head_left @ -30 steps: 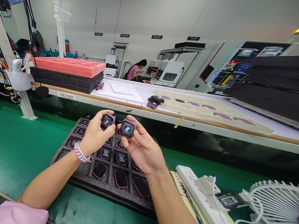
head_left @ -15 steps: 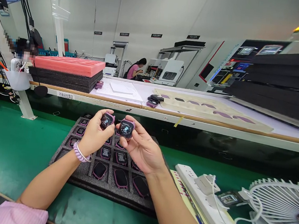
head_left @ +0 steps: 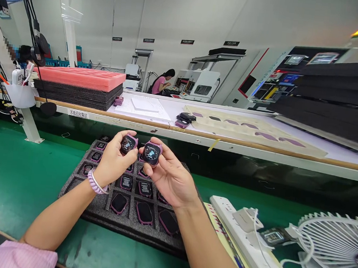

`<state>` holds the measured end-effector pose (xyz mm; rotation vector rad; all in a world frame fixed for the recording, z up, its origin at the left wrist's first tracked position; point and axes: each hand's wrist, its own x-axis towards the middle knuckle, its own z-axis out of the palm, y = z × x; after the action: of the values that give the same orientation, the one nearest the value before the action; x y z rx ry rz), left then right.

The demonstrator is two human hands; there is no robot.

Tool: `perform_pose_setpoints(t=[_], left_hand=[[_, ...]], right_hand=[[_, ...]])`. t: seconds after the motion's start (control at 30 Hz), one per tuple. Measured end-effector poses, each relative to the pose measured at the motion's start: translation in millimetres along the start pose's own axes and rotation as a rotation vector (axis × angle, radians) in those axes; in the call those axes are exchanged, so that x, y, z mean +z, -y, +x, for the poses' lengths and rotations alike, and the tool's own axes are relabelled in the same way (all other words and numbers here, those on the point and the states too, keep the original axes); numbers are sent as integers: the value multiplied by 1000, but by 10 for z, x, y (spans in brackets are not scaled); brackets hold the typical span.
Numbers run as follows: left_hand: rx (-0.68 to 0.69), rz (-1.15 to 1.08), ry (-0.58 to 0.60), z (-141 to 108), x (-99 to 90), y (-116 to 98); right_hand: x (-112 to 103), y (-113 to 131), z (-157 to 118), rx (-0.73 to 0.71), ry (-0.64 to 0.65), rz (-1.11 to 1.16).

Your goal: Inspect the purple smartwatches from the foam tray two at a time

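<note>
My left hand [head_left: 114, 158] pinches a purple-framed square watch [head_left: 128, 145] between thumb and fingers, its dial lit. In my right hand [head_left: 174, 174] is a second purple-framed watch [head_left: 151, 153], also with a lit dial, held by its edges. The two watches are side by side, screens facing me, above a dark grey foam tray [head_left: 101, 206]. Several purple-framed watches lie in the tray's compartments; some screens show white text, while the front-row watch [head_left: 144, 213] and its neighbours have dark screens. My hands hide part of the tray.
A raised shelf [head_left: 166, 129] crosses behind the tray, bearing a red foam tray [head_left: 85, 78] on black ones, papers and more watches. To the right are a power strip [head_left: 238, 238] and a white fan [head_left: 336, 248]. A person [head_left: 161, 84] sits far behind.
</note>
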<state>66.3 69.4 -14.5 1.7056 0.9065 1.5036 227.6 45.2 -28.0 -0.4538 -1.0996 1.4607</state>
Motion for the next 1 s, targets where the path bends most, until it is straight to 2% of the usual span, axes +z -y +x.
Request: perform_pose_setpoints(t=[0.53, 0.73, 1.0], left_hand=[[8, -2, 15, -1, -3, 11], [-1, 0, 33, -4, -5, 26], [-20, -104, 62, -4, 10, 35]], right_hand=[[-4, 1, -2, -3, 14, 35], [-32, -17, 6, -8, 55, 55], [-17, -13, 3, -3, 64, 49]])
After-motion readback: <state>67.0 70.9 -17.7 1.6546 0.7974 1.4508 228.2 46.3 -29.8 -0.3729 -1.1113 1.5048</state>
